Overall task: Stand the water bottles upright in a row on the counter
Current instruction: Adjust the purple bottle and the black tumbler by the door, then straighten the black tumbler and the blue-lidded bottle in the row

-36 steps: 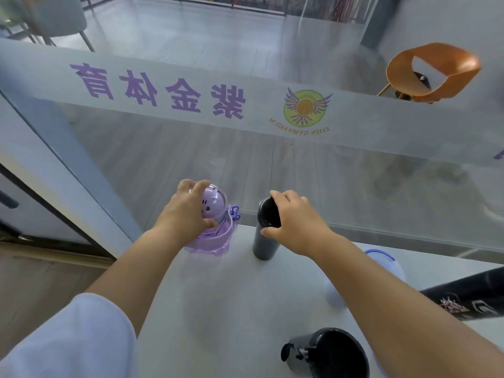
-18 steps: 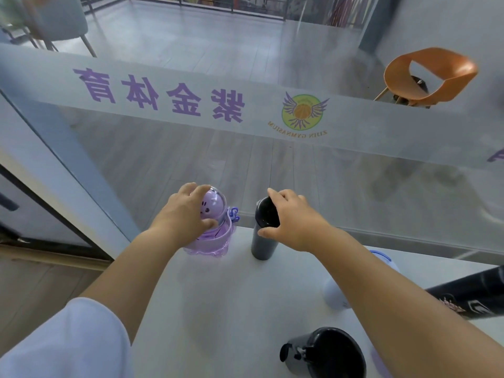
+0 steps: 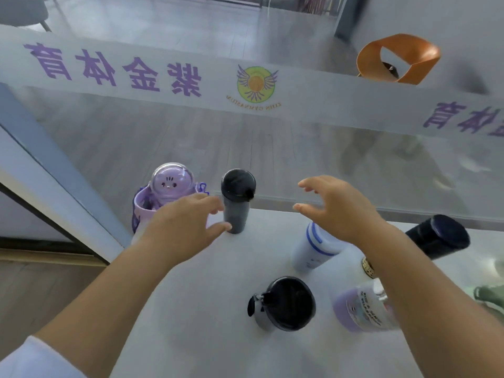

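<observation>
Row so far: purple bottle (image 3: pixel 163 195), black bottle (image 3: pixel 236 205), both upright. Hands empty and spread: left hand (image 3: pixel 185 230) by black bottle, right hand (image 3: pixel 336 211) over white bottle (image 3: pixel 311 252). Next, likely: grip it, stand it beside black.

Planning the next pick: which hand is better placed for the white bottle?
Right, probably. The right hand hovers open just above the white bottle; the left hand is by the slim black bottle.
</observation>
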A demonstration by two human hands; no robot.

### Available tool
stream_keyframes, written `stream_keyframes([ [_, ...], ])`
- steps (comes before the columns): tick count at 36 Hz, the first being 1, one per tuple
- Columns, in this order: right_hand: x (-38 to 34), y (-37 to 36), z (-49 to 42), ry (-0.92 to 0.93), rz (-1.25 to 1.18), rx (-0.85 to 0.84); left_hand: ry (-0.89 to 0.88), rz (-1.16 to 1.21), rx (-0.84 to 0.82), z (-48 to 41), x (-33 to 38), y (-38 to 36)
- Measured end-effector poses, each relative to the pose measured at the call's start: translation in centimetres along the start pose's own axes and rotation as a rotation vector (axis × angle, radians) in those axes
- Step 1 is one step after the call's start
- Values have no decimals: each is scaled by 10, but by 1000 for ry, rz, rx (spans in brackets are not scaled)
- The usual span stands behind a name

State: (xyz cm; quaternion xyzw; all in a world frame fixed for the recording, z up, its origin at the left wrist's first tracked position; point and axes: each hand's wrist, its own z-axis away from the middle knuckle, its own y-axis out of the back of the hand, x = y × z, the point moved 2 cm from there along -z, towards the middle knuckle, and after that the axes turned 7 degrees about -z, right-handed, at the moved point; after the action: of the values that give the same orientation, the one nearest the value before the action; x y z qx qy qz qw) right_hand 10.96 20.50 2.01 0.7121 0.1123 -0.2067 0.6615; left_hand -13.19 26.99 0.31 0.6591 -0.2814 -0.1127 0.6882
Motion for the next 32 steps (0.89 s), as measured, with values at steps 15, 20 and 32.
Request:
stream_keyframes([
  [15,62,-27,55,-121,-35,-205,-259,122,-348,45,101,-44],
  [20,67,-28,59,-122,-54,-149,-254,76,-449,52,113,-48],
  [32,77,-20,72,-135,-28,-128,-97,-21,-418,45,120,-48],
])
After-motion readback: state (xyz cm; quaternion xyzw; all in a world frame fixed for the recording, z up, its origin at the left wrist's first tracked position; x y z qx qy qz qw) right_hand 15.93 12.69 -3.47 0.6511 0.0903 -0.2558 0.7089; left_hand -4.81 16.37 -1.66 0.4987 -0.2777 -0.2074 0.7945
